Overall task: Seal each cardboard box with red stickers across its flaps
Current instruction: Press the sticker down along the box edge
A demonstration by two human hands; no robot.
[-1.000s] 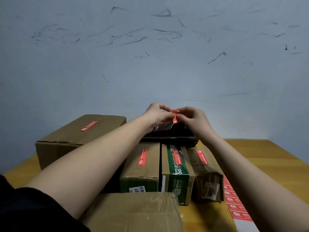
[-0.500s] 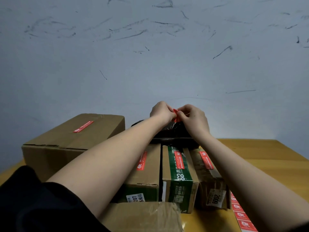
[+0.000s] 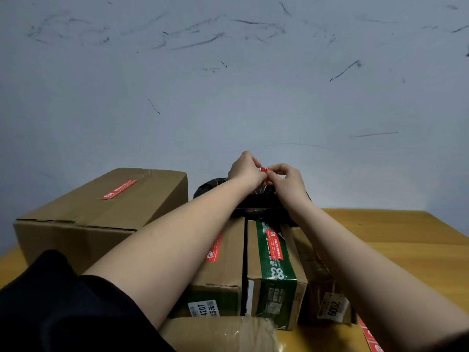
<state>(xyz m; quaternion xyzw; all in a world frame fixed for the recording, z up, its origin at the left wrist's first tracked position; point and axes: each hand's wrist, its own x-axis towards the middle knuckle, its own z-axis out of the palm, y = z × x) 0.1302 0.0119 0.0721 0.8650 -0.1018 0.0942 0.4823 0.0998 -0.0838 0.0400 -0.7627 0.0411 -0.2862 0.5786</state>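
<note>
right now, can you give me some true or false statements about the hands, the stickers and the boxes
1. Both hands pinch one small red sticker between them. True.
2. The left hand rests flat on the large brown cardboard box. False: it is raised above the black plastic-wrapped parcel.
3. The large brown cardboard box already bears a red sticker. True.
4. The green-banded cardboard box has no sticker. False: a red one lies across its top.
5. The right hand hangs open. False: it pinches the sticker.
</note>
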